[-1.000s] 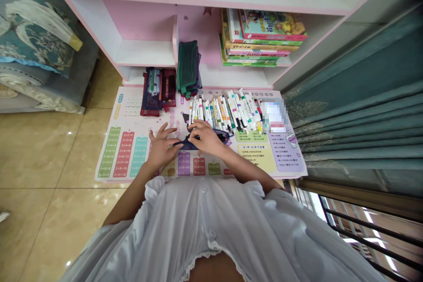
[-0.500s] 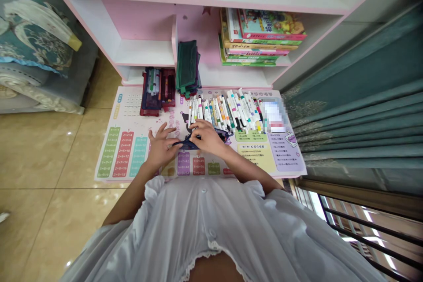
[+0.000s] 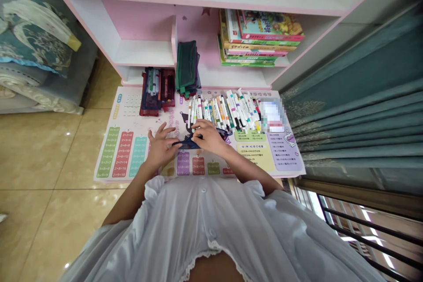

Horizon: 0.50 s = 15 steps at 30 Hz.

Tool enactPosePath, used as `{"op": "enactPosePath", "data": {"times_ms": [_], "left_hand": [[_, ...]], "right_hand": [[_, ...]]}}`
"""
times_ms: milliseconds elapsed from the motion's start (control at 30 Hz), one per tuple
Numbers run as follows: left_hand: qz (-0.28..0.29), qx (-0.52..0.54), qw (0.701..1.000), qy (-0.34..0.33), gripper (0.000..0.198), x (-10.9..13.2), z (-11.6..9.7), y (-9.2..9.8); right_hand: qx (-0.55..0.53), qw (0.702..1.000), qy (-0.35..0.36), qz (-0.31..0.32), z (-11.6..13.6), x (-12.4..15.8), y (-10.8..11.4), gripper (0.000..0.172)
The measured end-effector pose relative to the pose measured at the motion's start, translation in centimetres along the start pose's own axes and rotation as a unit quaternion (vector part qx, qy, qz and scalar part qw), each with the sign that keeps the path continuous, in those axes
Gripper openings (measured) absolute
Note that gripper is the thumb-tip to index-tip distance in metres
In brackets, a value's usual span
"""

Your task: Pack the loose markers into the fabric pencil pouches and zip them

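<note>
The shirt (image 3: 185,220), pale grey with buttons down the front, fills the nearest part of the view. Just beyond it both forearms reach over the near edge of the table (image 3: 135,124), whose top is printed with coloured columns of sums.

The blue pouch (image 3: 187,142) lies near the table's front edge, crossing the gap between the two hands, its right part coming out beyond the right hand. The left hand (image 3: 161,146) pinches the pouch's left end between thumb and forefinger, its other fingers spread and lifted. The right hand (image 3: 209,139) is bent over the pouch's middle, thumb and forefinger drawn together on the dark cloth; exactly which part they grip is hard to tell.

Just beyond the right hand, a row of white pens (image 3: 228,112) with caps and bands of many colours lies side by side, some overlapping. At the row's right end is a phone (image 3: 272,115), its screen blurred out.

Farther left, filled pouches (image 3: 152,92), blue and red, lie side by side with pens showing through. To their right, a green pouch (image 3: 186,67) tops a small pile leaning by the upright divider of the pink and white shelf (image 3: 142,53). Deeper in the shelf, on the right, books (image 3: 261,37) are stacked flat. A teal curtain (image 3: 350,119) hangs on the right; a patterned cushion (image 3: 36,37) rests at far left.
</note>
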<state>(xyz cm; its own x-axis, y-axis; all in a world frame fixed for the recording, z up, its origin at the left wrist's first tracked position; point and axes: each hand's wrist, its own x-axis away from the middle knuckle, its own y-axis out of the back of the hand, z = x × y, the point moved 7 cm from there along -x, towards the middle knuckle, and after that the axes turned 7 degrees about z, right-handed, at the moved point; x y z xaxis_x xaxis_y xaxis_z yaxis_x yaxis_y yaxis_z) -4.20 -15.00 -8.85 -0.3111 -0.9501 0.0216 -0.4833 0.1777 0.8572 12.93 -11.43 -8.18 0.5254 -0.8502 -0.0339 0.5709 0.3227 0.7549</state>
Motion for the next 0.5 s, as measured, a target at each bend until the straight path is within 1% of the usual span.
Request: {"op": "enactPosePath", "data": {"times_ms": [500], "left_hand": [[0.002, 0.000, 1.000, 0.007, 0.016, 0.10, 0.15, 0.01]], "right_hand": [[-0.001, 1.000, -0.015, 0.010, -0.15, 0.44, 0.61, 0.015]]}}
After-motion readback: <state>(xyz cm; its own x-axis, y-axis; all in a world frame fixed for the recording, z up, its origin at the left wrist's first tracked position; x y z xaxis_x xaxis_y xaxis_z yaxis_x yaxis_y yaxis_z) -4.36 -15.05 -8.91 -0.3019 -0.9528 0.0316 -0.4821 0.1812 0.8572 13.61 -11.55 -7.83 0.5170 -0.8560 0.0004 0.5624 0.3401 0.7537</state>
